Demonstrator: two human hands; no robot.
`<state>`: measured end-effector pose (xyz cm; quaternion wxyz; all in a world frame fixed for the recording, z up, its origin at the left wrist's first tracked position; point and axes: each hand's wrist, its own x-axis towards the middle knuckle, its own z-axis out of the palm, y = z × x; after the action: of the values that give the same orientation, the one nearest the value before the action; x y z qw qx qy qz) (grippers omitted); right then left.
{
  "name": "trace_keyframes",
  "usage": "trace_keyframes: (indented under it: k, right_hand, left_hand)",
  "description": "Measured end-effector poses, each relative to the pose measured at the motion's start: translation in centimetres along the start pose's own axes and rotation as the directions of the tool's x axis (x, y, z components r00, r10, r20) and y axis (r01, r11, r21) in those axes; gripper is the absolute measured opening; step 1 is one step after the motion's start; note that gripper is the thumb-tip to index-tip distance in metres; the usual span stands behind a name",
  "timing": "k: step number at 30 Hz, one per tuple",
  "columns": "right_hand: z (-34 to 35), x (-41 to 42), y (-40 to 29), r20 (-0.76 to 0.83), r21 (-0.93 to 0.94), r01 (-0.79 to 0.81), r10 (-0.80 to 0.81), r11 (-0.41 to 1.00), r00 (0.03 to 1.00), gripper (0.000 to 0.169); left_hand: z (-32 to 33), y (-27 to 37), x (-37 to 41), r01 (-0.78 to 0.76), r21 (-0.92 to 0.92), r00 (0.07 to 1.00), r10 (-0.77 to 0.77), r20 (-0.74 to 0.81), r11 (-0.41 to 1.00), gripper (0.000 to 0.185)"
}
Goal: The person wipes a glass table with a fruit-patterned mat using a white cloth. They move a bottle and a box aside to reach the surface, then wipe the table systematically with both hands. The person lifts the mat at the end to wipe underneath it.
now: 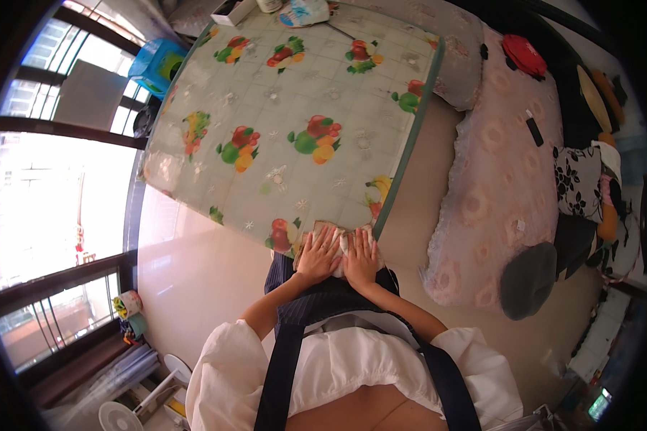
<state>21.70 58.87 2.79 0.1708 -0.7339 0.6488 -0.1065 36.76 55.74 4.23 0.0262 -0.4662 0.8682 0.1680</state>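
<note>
Both hands lie flat on a crumpled, light-coloured cloth [319, 228] at the near corner of a table. My left hand [318, 256] presses its left part with fingers spread a little, and my right hand [361, 257] rests on the right part, close beside the left. Part of the cloth hangs past the near edge. Beneath it, the table bears a plastic tablecloth [280, 178] printed with fruit. Neither palm can be seen, so any grip on the cloth is hidden.
A white box [234, 12] and a blue-and-white item [304, 13] stand at the table's far end. To the right is a sofa with a pink cover [482, 178], a black remote control [534, 132] and a dark round cushion [528, 281]. Barred windows line the left side.
</note>
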Motion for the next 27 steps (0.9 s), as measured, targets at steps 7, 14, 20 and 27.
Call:
trace_keyframes:
  k: [7,14,20,27]
  right_hand:
    - [1.8,1.5,-2.5,-0.065,-0.035,-0.120,0.117,0.992,0.991,0.055]
    - [5.4,12.2,-11.9,-0.124,-0.042,-0.062,0.056,0.997,0.991,0.054]
    - [11.2,22.4,-27.5,-0.138,-0.039,0.012,-0.018,0.999,0.990,0.055]
    - [13.9,23.2,-34.3,-0.193,-0.063,0.155,-0.164,0.986,0.967,0.054]
  left_hand:
    - [-1.4,-2.9,0.7,-0.046,-0.021,0.990,0.043,-0.136,0.999,0.054]
    - [-4.6,-16.7,0.0,0.115,-0.023,0.973,-0.118,-0.201,0.993,0.057]
    - [-7.9,-32.8,-5.4,0.404,0.077,0.899,-0.380,-0.216,0.912,0.058]
    - [-6.5,-38.8,-9.4,0.437,0.015,0.839,-0.401,-0.367,0.899,0.058]
